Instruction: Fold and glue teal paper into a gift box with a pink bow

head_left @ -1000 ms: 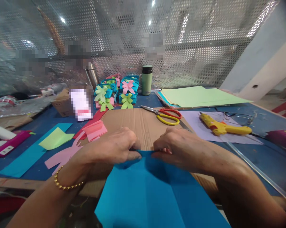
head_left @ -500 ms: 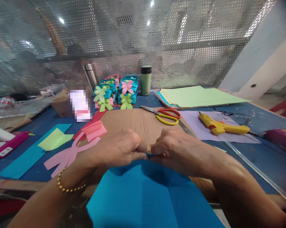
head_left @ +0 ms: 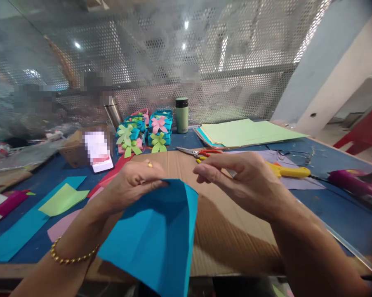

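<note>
My left hand [head_left: 139, 177] pinches the top edge of a folded sheet of blue paper [head_left: 151, 231] between thumb and fingers. The sheet hangs over the front of the corrugated cardboard [head_left: 229, 235], its right side bent along a crease. To the right of the paper and apart from it, my right hand [head_left: 235, 177] is raised over the cardboard. Its thumb and fingertips are drawn together, with nothing visible between them. Beyond it lie scissors [head_left: 187, 152] with red and yellow handles, partly hidden by the hand.
Paper baskets [head_left: 159, 128] with paper bows stand at the back beside a green tumbler [head_left: 182, 115]. A stack of coloured sheets [head_left: 250, 133] lies at back right, with a yellow glue gun [head_left: 289, 171] in front. At left are a phone [head_left: 97, 150] and a blue strip [head_left: 15, 233].
My right hand has let go of the blue paper and moved right. My left hand has shifted left with the paper, whose right side now shows a folded edge. The view has tilted slightly.
</note>
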`<state>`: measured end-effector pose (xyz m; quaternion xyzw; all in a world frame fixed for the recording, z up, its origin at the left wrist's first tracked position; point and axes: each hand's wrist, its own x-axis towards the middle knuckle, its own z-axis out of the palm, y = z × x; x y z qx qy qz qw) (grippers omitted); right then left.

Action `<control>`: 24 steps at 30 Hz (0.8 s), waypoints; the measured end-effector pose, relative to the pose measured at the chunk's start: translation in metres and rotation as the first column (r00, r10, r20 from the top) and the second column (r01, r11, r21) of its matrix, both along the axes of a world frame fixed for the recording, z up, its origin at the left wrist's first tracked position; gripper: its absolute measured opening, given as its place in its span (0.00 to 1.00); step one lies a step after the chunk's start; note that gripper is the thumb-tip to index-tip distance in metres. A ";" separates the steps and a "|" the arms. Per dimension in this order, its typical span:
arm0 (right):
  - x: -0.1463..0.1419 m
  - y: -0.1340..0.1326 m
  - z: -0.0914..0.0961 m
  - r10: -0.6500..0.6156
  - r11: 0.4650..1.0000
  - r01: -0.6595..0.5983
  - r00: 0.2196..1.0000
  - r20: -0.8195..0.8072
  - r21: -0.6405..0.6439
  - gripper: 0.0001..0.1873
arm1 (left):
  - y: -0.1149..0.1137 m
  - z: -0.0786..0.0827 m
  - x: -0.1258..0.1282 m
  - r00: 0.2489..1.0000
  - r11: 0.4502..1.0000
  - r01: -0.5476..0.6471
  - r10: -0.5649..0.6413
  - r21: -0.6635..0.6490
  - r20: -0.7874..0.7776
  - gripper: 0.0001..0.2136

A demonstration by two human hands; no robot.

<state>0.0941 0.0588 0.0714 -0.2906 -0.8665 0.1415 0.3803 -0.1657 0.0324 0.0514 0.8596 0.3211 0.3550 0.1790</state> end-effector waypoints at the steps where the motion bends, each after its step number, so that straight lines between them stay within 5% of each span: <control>1: 0.000 -0.001 0.000 0.005 1.000 -0.005 1.000 -0.007 0.005 0.17 | 0.001 -0.001 0.000 0.999 1.000 0.004 -0.005 0.015 0.039 0.11; 5: 0.002 -0.005 0.000 0.073 0.997 -0.072 0.997 -0.034 0.015 0.12 | 0.001 -0.002 0.005 0.997 0.978 -0.038 0.024 0.203 0.072 0.10; 11: 0.004 -0.004 -0.002 0.224 0.974 -0.225 0.973 -0.054 -0.018 0.07 | 0.000 -0.004 0.009 0.985 0.843 -0.170 0.142 0.510 0.095 0.10; 24: 0.006 -0.004 -0.007 0.221 0.975 -0.220 0.974 -0.041 0.026 0.06 | -0.005 -0.008 0.006 0.977 0.798 -0.180 0.213 0.575 0.012 0.13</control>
